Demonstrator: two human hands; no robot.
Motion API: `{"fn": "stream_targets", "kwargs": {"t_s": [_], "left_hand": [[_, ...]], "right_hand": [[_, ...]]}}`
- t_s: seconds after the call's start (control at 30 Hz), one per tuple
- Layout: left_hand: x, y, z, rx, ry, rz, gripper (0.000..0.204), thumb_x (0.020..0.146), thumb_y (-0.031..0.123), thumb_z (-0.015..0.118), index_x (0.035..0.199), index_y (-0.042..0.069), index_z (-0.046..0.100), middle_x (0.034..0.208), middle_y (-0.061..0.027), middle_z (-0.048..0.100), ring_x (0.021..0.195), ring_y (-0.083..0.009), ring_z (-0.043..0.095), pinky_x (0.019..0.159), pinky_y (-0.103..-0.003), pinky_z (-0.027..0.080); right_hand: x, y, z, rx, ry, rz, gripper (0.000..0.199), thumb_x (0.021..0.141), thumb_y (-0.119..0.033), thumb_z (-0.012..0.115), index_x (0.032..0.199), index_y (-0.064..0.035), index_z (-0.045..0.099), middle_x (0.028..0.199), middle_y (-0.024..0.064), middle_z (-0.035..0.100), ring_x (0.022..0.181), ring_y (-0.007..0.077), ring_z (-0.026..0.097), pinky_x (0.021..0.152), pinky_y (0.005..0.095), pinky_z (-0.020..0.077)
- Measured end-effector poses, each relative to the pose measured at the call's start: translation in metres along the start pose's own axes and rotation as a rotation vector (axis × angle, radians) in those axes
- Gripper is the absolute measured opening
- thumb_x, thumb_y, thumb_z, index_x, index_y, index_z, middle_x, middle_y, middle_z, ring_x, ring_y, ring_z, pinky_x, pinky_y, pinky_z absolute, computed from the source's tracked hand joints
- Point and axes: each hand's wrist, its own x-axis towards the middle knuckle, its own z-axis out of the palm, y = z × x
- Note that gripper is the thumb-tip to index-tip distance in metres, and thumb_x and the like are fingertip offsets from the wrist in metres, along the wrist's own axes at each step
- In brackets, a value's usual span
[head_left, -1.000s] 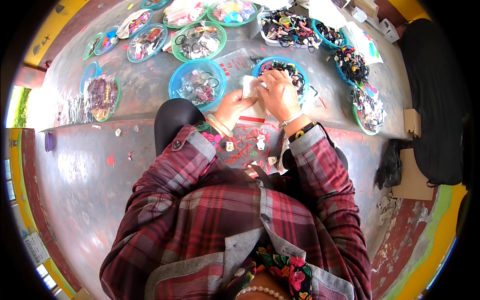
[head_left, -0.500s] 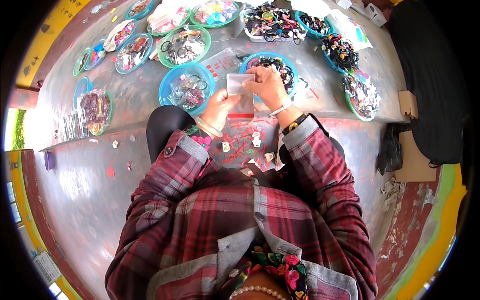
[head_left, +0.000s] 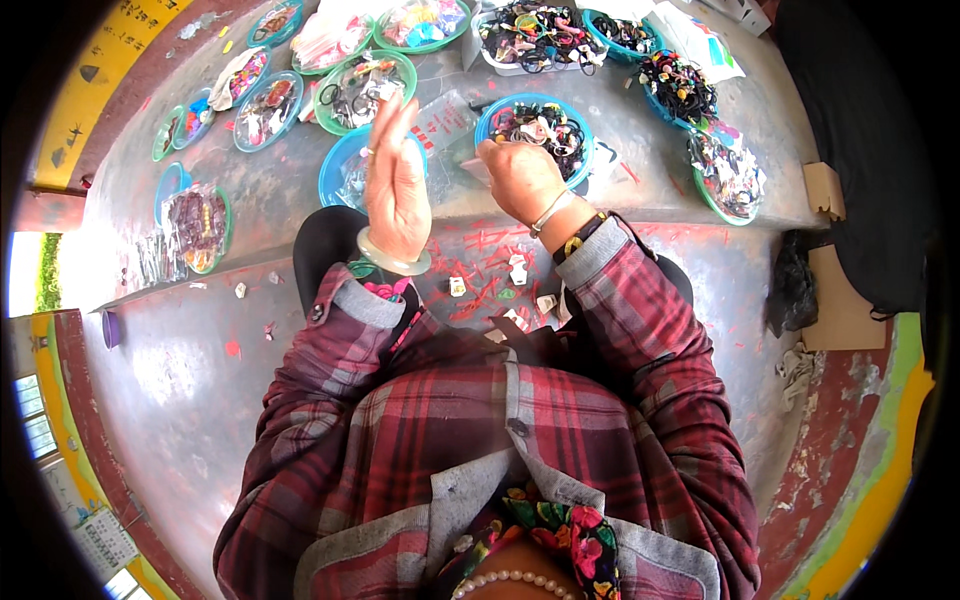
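Observation:
My left hand (head_left: 397, 190) is raised edge-on, fingers stretched out and nothing in it. Behind it, partly hidden, stands a blue basket (head_left: 330, 183) with clear-bagged pieces. My right hand (head_left: 525, 182) is closed, its fingers turned away from view. A pale, see-through edge of a small clear plastic bag (head_left: 478, 168) shows at its left side; most of the bag is hidden. Just beyond that hand sits another blue basket (head_left: 590, 135) of dark and coloured hair ties. The two hands are apart.
More baskets of hair ties and bagged goods stand on the grey ledge (head_left: 640, 195), including a green basket (head_left: 412, 75) and a white tub (head_left: 487, 60). Red strips (head_left: 480, 290) and small white cards (head_left: 518, 268) litter the floor between my knees. At right lie a black bag (head_left: 793, 290) and cardboard (head_left: 850, 300).
Both hands held the clear bag with its red strip together; now my left hand has let go, moved left and opened flat. My right hand has turned, hiding most of the bag.

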Motion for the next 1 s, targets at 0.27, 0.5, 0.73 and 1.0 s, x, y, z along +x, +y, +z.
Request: {"fn": "stream_targets", "kwargs": {"t_s": [0.27, 0.5, 0.73, 1.0], "left_hand": [[0.032, 0.047, 0.034, 0.204, -0.588, 0.434, 0.049, 0.086, 0.034, 0.047, 0.119, -0.002, 0.047, 0.120, -0.0201, 0.047, 0.117, -0.0318, 0.040, 0.098, -0.041, 0.031], [0.028, 0.014, 0.050, -0.694, -0.609, -0.177, 0.069, 0.093, 0.049, 0.011, 0.131, -0.005, 0.029, 0.135, -0.0182, 0.033, 0.128, -0.0248, 0.028, 0.108, -0.035, 0.014], [0.043, 0.028, 0.012, -1.473, -0.190, -0.755, 0.079, 0.088, 0.060, 0.016, 0.133, -0.004, 0.027, 0.138, -0.0215, 0.028, 0.131, -0.0297, 0.021, 0.108, -0.039, 0.010], [0.031, 0.029, 0.006, -1.662, -0.116, -0.885, 0.079, 0.087, 0.061, 0.018, 0.134, -0.002, 0.024, 0.138, -0.0213, 0.027, 0.131, -0.0296, 0.022, 0.108, -0.040, 0.013]], "right_hand": [[0.004, -0.021, -0.015, -0.465, -0.714, 0.009, 0.017, 0.072, -0.008, 0.052, 0.087, -0.0049, 0.058, 0.072, 0.0148, 0.062, 0.071, 0.0324, 0.062, 0.062, 0.0417, 0.0495], [-0.008, 0.005, 0.011, -0.032, -0.205, -0.135, 0.012, 0.068, -0.008, 0.055, 0.078, -0.0056, 0.062, 0.077, 0.0150, 0.063, 0.072, 0.0299, 0.063, 0.063, 0.0395, 0.0502], [-0.005, -0.016, -0.018, -0.042, -0.249, -0.050, 0.010, 0.069, -0.005, 0.053, 0.075, -0.0050, 0.060, 0.075, 0.0161, 0.062, 0.073, 0.0316, 0.062, 0.065, 0.0398, 0.0501], [-0.005, -0.018, -0.019, -0.002, -0.270, -0.018, 0.009, 0.071, -0.007, 0.052, 0.077, -0.0047, 0.060, 0.074, 0.0170, 0.062, 0.073, 0.0328, 0.062, 0.065, 0.0414, 0.0498]]}}
